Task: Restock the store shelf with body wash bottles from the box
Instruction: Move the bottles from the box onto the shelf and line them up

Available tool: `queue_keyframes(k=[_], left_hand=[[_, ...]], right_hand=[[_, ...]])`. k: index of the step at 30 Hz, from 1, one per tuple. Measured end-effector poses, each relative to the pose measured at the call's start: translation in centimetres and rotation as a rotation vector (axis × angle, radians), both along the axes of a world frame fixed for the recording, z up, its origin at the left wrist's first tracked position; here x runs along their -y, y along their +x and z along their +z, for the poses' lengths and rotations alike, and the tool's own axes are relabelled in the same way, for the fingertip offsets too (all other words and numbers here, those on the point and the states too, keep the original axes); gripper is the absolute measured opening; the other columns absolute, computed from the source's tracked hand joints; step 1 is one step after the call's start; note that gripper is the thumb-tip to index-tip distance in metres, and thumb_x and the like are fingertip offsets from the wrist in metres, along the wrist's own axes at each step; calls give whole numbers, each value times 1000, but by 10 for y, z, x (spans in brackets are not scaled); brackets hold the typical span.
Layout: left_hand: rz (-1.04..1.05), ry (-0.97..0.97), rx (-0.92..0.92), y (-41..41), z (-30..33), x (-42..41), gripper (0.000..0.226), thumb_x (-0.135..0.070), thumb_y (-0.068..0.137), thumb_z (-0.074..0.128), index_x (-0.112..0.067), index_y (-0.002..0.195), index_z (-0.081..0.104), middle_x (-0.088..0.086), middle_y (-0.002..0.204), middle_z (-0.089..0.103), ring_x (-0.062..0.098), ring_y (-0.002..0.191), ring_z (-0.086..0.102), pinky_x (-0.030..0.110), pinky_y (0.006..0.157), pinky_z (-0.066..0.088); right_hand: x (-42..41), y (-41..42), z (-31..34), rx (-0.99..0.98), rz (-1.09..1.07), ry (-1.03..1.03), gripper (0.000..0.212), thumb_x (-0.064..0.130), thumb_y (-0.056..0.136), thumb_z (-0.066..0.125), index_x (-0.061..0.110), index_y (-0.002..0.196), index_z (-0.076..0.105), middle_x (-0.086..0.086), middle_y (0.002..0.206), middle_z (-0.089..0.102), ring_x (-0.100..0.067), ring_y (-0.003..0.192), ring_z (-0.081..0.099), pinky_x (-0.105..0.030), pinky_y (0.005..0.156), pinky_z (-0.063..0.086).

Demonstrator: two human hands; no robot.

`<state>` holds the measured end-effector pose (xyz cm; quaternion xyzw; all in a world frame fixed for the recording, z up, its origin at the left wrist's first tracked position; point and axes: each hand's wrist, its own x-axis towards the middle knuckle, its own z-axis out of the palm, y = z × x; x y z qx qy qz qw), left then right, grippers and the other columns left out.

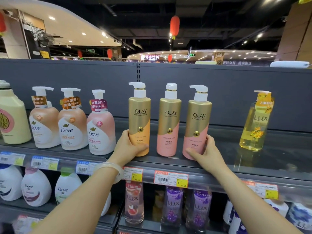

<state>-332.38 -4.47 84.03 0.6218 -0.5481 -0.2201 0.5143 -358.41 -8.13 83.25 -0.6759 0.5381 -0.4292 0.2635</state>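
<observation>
Three gold Olay pump bottles stand upright on the top shelf (236, 159). My left hand (130, 147) grips the base of the gold-and-orange Olay bottle (139, 119) at the left of the row. My right hand (205, 152) wraps the base of the right gold-and-pink Olay bottle (197, 122). Between them a second gold-and-pink Olay bottle (168, 122) stands untouched. All three rest near the shelf's front edge. No box is in view.
Three Dove pump bottles (72, 122) and a cream bottle (11, 119) fill the shelf to the left. A yellow Lux bottle (256, 122) stands alone at the right, with bare shelf between it and the Olay row. Lux and Dove bottles line the lower shelf.
</observation>
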Motion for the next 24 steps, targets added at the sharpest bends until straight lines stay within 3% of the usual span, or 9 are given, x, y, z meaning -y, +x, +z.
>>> queue_keyframes(k=[6, 12, 18, 24], left_hand=[[126, -44, 106, -3, -6, 5, 79, -29, 49, 89, -19, 113, 43, 2, 113, 48, 17, 105, 53, 37, 90, 49], [128, -48, 106, -4, -5, 5, 63, -16, 55, 85, -13, 103, 45, 7, 109, 53, 17, 92, 56, 26, 71, 44], [115, -16, 103, -2, -5, 7, 72, -26, 49, 84, -14, 109, 46, 6, 109, 55, 19, 96, 59, 30, 75, 49], [72, 9, 40, -4, -1, 2, 76, -13, 62, 84, -13, 122, 38, 3, 114, 53, 17, 99, 55, 28, 78, 43]], right_hand=[[-2, 5, -1, -59, -104, -21, 83, 39, 62, 84, 17, 127, 38, -1, 124, 57, -20, 111, 56, -39, 88, 50], [-4, 5, 1, -79, -99, -16, 74, 34, 68, 81, 15, 125, 39, -3, 125, 57, -22, 111, 56, -33, 81, 47], [-3, 4, 1, -74, -83, -5, 75, 33, 70, 80, 15, 129, 37, -3, 127, 56, -23, 113, 55, -38, 88, 48], [-2, 3, 1, -70, -65, 20, 78, 32, 72, 79, 15, 133, 34, -3, 130, 54, -24, 117, 54, -41, 93, 47]])
